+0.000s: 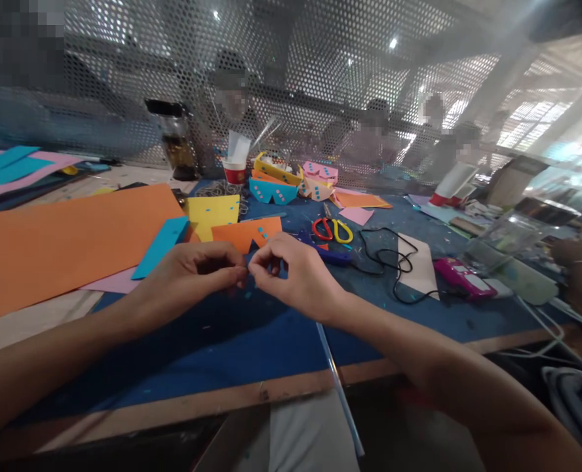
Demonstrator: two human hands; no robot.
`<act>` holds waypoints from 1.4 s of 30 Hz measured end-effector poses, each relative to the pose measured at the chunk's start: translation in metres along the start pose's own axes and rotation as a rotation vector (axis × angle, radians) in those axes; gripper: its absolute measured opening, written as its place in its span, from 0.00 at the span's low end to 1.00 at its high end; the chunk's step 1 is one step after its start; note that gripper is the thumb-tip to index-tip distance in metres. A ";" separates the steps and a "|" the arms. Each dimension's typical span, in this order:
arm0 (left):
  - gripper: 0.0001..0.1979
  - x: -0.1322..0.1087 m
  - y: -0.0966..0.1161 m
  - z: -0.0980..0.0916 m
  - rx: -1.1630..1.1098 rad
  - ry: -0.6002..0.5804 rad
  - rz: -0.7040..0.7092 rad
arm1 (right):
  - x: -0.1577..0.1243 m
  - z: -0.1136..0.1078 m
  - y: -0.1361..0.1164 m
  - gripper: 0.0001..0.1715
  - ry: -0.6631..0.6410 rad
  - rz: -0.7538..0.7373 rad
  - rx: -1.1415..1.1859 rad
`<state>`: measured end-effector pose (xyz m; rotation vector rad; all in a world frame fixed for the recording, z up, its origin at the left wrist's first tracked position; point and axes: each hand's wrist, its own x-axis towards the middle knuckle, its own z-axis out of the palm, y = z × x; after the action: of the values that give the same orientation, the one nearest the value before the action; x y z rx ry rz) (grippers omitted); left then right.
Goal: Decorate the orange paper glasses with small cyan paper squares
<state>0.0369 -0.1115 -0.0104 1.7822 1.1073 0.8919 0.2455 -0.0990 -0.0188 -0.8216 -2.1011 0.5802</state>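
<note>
My left hand [205,267] and my right hand [293,272] meet fingertip to fingertip above the blue tabletop [252,341]. Both are closed in a pinch, and whatever lies between the fingers is too small to make out. Just behind them lies an orange paper cutout [232,235] with a notch and small blue squares on it. A yellow sheet [215,213] with blue bits is beyond my left hand, and a blue paper strip [160,248] is beside it. Near my right hand are a blue-handled tool [333,255] and scissors [333,229] with red and yellow handles.
A large orange sheet [75,239] covers the left side. Finished-looking paper glasses [274,191] stand at the back by a paper cup [234,170] and a bottle [177,141]. A black cord runs to a magenta device [463,278]. A clear stick [340,390] overhangs the front edge.
</note>
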 end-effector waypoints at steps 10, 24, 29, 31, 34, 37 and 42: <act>0.11 0.002 -0.006 -0.002 0.061 -0.009 0.107 | 0.001 0.000 0.003 0.05 -0.003 -0.045 0.008; 0.10 0.000 -0.002 -0.001 0.135 0.037 0.055 | 0.001 0.001 0.004 0.06 -0.002 -0.014 0.012; 0.09 0.001 -0.001 0.000 0.149 0.066 0.067 | 0.001 0.001 0.004 0.05 -0.009 -0.005 0.022; 0.09 0.001 -0.002 0.000 0.158 0.075 0.073 | 0.001 0.001 0.003 0.05 -0.008 -0.003 0.022; 0.09 0.001 -0.003 0.000 0.159 0.081 0.082 | 0.001 0.001 0.002 0.06 -0.008 -0.007 0.025; 0.09 0.001 -0.004 0.000 0.142 0.079 0.081 | 0.001 0.001 0.002 0.06 -0.004 -0.010 0.030; 0.11 0.001 -0.002 -0.002 0.099 0.062 0.081 | 0.001 0.000 0.002 0.07 -0.002 0.005 0.018</act>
<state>0.0352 -0.1096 -0.0109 1.9036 1.1429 0.9615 0.2456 -0.0964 -0.0198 -0.8167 -2.0936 0.6017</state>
